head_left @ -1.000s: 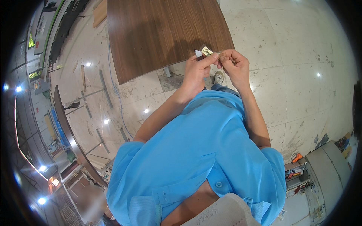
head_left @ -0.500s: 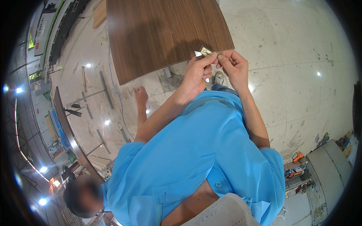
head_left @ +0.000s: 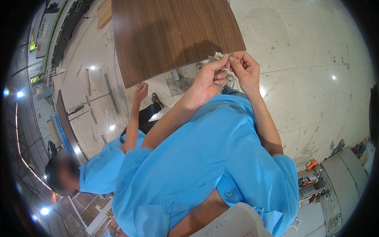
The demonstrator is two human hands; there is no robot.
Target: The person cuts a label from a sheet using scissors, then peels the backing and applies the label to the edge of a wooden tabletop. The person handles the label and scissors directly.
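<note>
My left hand [head_left: 210, 77] is closed, its thumb and fingers pinching a small clear packet [head_left: 218, 55] with a pale label inside. My right hand [head_left: 245, 66] is closed beside it, thumb and forefinger pressed together at the packet's right side. The fingertips of both hands nearly meet, and they hide part of the packet. Both hands are raised just over the near right corner of a dark brown wood-grain tabletop [head_left: 169, 31].
At my left stands a co-worker in a blue shirt [head_left: 102, 170]; their hand [head_left: 141, 93] is by the table's near left corner. A blue cable [head_left: 118, 85] and metal bars [head_left: 111, 94] lie on the floor. An orange tool [head_left: 312, 164] sits on a shelf at the right.
The packet has tilted, and its label shows less of its face. The co-worker has come forward, their hand now up at the table's near left corner. My arms have barely moved.
</note>
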